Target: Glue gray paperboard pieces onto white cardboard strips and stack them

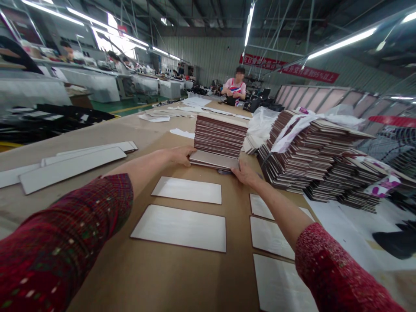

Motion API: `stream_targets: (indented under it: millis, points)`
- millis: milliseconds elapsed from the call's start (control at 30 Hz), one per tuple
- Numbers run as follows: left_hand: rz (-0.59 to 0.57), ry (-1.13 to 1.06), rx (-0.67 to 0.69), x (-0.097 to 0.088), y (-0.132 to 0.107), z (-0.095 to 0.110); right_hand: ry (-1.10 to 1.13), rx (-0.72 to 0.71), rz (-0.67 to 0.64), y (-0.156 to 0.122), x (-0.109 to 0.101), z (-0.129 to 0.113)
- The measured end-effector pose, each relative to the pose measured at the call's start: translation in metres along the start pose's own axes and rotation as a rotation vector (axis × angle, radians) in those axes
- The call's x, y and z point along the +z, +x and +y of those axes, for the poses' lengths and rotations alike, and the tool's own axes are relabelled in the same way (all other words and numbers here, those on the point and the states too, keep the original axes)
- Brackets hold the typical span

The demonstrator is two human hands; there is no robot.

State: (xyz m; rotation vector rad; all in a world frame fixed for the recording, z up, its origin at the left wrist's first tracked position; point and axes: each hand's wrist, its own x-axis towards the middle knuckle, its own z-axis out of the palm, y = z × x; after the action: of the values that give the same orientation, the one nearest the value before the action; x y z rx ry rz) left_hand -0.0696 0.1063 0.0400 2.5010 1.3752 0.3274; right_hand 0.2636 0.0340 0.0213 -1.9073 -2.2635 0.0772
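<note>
A tall stack of thin rectangular boards with reddish-brown edges stands ahead of me on the table. Low at its front lies a pale board, close against the stack. My left hand grips this board's left end, fingers partly hidden at the edge. At the right end, my right hand holds the same board by its corner. Nearer to me, a white-faced panel and a larger white panel lie flat. Several more white panels lie under and beside my right forearm.
To the right rise large piles of brown-edged boards with plastic wrap. Long pale strips lie at the left. A person stands at the table's far end. Dark pieces are heaped beyond the left table edge.
</note>
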Motion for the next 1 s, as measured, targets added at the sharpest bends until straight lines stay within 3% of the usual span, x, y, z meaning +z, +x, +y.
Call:
stream_targets:
  millis: [200,533,867,1000]
  points:
    - [-0.093,0.079,-0.030,-0.005,0.015,-0.010,0.044,-0.014,-0.031,-0.001,-0.003,-0.001]
    - [-0.123,0.123,-0.055,-0.008,0.017,-0.005,0.012,0.015,-0.081,-0.001,-0.007,0.001]
    - [-0.092,0.048,-0.062,-0.007,0.002,0.004,-0.029,0.010,-0.076,0.000,-0.008,-0.011]
    - [-0.051,0.017,-0.092,-0.016,-0.018,0.010,-0.049,-0.006,-0.019,-0.011,-0.019,-0.021]
